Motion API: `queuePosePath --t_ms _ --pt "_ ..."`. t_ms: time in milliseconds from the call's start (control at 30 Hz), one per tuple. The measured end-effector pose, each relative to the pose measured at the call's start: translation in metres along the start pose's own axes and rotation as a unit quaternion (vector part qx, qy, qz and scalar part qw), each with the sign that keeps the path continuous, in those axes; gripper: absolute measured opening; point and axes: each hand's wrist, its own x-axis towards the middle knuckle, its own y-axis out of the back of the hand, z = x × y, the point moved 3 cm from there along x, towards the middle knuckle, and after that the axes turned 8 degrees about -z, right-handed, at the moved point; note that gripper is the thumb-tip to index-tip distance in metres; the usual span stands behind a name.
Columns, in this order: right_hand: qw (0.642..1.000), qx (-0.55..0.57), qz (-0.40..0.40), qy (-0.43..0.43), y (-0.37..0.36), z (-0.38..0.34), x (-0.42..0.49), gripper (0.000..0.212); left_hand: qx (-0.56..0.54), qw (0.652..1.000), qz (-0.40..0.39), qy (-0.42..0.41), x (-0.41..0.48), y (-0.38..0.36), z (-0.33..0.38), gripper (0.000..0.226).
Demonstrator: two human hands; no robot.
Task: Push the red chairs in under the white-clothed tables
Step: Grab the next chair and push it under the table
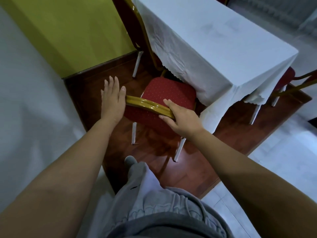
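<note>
Hands gripping gold backrest rail (151,105) of red chair (169,93); left hand (112,98) lying flat w/ fingers apart; right hand (181,117) clamping rail; seat partly under white tablecloth (223,48).

Front of red chair seat (167,93) under hanging tablecloth (180,54)

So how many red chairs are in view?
3: one chair under both hands, one at the table's far left side, one at its right. Others may be hidden.
</note>
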Motion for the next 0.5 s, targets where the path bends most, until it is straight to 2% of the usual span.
queuePosePath --t_ms 200,500 --pt "1.000 0.002 0.010 0.001 -0.015 -0.028 -0.008 0.064 -0.019 0.999 0.020 -0.025 0.003 0.008 -0.015 0.055" --pt "0.999 -0.013 0.029 -0.011 -0.004 -0.018 0.006 0.065 -0.030 0.999 0.017 -0.034 0.030 0.003 -0.006 0.054"
